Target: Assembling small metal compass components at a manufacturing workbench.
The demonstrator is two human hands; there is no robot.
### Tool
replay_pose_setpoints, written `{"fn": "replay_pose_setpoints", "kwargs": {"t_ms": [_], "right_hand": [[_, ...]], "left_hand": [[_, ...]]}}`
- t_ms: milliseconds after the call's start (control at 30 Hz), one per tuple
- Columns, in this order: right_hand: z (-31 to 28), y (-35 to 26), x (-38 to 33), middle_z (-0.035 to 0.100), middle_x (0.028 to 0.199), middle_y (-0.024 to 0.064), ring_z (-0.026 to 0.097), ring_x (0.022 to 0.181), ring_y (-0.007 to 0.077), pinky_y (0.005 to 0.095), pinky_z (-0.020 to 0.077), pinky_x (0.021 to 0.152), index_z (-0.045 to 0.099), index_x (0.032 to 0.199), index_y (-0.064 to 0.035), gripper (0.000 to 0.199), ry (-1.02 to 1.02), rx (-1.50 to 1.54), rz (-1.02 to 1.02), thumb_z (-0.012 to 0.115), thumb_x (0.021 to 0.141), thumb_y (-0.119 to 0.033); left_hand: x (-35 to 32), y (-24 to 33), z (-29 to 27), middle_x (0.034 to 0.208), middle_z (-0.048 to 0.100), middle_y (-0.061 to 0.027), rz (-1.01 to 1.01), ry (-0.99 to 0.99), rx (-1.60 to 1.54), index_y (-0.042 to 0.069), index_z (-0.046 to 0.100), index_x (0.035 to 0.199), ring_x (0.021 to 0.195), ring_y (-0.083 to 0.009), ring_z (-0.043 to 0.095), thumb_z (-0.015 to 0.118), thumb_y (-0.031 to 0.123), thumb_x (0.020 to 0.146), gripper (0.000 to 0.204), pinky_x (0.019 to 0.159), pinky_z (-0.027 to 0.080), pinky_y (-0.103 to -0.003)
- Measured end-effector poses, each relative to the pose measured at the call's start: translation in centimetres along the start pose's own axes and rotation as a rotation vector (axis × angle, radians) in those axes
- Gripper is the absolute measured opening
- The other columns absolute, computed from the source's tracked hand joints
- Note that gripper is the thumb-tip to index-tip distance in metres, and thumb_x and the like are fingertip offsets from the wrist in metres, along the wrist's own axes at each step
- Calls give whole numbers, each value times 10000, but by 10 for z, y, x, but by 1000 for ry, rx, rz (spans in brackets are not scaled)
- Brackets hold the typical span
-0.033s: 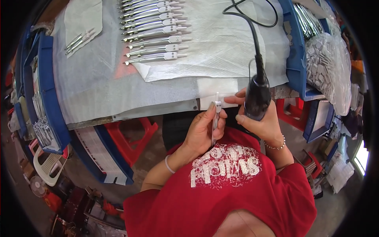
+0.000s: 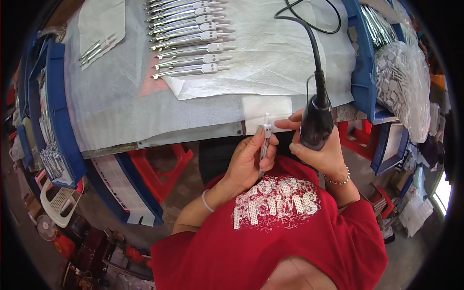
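Observation:
My left hand (image 2: 246, 157) pinches a metal drawing compass (image 2: 268, 131) upright at the table's near edge, its white head and thin white stem pointing up. Dark screw heads show on the compass head. Close on the right, my right hand (image 2: 328, 157) is closed around a black corded electric screwdriver (image 2: 316, 123), its index finger stretched toward the compass and its thumb apart below. The tool covers the palm, and its bit is hidden. On the table lies a row of several similar compasses (image 2: 208, 68), heads to the right.
A white pad (image 2: 256, 104) lies just beyond the compass. Two thin metal parts (image 2: 98, 50) rest on paper at far left. Blue bins (image 2: 63, 111) flank the table; the right side has a plastic bag of white parts (image 2: 394, 72). The black cable (image 2: 314, 43) loops across the back.
The screwdriver and my right hand have shifted very slightly down, toward me. My left hand and the compass stay almost where they were.

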State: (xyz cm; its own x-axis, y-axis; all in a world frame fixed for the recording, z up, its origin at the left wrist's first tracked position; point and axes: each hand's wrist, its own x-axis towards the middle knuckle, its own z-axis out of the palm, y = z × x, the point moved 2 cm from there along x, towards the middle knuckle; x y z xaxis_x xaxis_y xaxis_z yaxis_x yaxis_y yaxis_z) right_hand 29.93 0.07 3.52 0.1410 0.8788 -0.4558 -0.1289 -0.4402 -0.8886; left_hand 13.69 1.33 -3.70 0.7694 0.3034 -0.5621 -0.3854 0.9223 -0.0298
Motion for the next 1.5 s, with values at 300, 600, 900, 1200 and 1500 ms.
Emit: {"fn": "replay_pose_setpoints", "kwargs": {"t_ms": [300, 600, 900, 1200, 1500], "right_hand": [[6, -3, -5, 653, 1078, 76, 601, 962, 108, 275, 457, 873, 510, 1171, 4, 502, -85, -156, 109, 723, 717, -32], [10, -15, 26, 641, 986, 38, 571, 765, 85, 241, 469, 714, 532, 1129, -4, 467, -72, -230, -5, 749, 722, -68], [11, -23, 32, 640, 840, 39, 575, 740, 81, 237, 466, 689, 543, 1088, 3, 450, -87, -401, -34, 750, 695, -70], [8, -62, -2, 608, 778, 45, 628, 603, 186, 297, 515, 536, 360, 1186, -153, 591, -245, 77, -878, 776, 767, -189], [42, -59, 4, 656, 751, 102, 650, 594, 211, 326, 544, 573, 429, 1066, -117, 496, -405, 64, -1017, 786, 723, -78]], "left_hand": [[-2, 2, 2, 638, 529, 9, 73, 56, 114, 38, 598, 902, 450, -40, 358, 456, 382, 978, 380, 413, 253, -187], [-5, 2, 7, 660, 492, 7, 140, 97, 266, 14, 589, 937, 477, -46, 355, 442, 366, 987, 385, 435, 265, -192], [-5, -1, 3, 684, 497, 8, 183, 72, 231, 5, 598, 969, 491, -43, 361, 466, 255, 990, 283, 444, 291, -192], [-3, 0, 6, 669, 480, 13, 145, 64, 305, 7, 610, 1016, 488, -40, 354, 481, 174, 981, 214, 439, 279, -191], [-4, -3, 6, 664, 474, 36, 199, 127, 363, 3, 608, 1023, 498, -21, 355, 474, 154, 978, 207, 441, 270, -177]]}}
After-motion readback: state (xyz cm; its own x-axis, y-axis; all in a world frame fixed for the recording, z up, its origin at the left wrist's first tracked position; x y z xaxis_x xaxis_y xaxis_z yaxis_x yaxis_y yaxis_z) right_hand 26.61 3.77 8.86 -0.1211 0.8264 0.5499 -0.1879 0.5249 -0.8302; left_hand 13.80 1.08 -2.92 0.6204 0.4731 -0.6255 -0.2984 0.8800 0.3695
